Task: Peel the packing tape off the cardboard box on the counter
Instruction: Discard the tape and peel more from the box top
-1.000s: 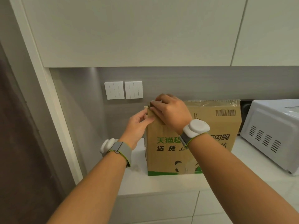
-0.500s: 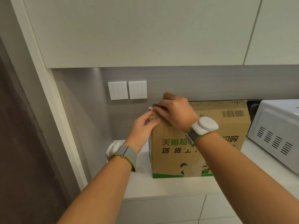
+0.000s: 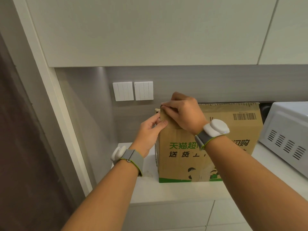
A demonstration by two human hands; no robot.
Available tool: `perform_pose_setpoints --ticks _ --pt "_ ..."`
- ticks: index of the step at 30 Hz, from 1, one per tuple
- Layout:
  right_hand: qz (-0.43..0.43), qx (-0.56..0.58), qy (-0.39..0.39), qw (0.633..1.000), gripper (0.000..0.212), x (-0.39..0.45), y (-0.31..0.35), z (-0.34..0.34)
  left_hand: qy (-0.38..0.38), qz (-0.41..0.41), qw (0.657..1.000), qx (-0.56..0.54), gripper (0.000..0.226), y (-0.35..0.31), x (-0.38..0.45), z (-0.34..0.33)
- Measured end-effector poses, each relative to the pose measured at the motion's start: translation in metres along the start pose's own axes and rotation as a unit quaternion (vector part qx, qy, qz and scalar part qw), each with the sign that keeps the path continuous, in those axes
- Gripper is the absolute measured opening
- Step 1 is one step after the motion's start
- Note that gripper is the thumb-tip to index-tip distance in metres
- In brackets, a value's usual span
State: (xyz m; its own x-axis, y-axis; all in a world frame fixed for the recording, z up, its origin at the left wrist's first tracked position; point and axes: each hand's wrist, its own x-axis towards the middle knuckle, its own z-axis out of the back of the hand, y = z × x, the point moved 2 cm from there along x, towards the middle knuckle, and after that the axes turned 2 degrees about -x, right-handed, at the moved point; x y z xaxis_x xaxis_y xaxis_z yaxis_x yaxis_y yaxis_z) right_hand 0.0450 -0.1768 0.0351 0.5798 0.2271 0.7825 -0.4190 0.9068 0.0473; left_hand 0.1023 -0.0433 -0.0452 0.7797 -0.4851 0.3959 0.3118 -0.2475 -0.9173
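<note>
Head view shows the cardboard box (image 3: 216, 147) standing on the table (image 3: 175, 190) beside a microwave (image 3: 286, 137), the right hand (image 3: 181, 110) curled over its top left corner, apparently picking at the tape, while the left hand (image 3: 150, 129) pinches that corner's edge, likely steadying it.

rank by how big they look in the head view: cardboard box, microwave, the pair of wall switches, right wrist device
1. cardboard box, largest.
2. microwave, though the frame edge cuts it off, so its true size may rival the box.
3. pair of wall switches.
4. right wrist device, smallest, despite being nearer the camera.
</note>
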Motion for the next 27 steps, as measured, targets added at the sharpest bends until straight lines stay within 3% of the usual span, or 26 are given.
perform_pose_setpoints --ticks 7,16,23,27 --pt "0.005 0.016 0.023 1.000 0.023 0.000 -0.004 -0.001 0.001 -0.002 1.000 -0.006 0.020 0.001 0.001 0.001" --pt "0.014 -0.012 -0.032 0.999 0.016 -0.006 -0.006 -0.009 -0.002 0.003 1.000 -0.019 0.026 -0.001 -0.002 -0.001" --pt "-0.044 0.038 -0.041 0.997 0.026 -0.010 -0.004 -0.013 -0.009 0.003 1.000 -0.014 0.025 -0.001 -0.003 -0.001" --pt "-0.082 0.055 -0.069 0.993 0.017 -0.013 -0.004 -0.014 -0.001 -0.005 0.999 -0.032 0.026 -0.001 -0.003 -0.003"
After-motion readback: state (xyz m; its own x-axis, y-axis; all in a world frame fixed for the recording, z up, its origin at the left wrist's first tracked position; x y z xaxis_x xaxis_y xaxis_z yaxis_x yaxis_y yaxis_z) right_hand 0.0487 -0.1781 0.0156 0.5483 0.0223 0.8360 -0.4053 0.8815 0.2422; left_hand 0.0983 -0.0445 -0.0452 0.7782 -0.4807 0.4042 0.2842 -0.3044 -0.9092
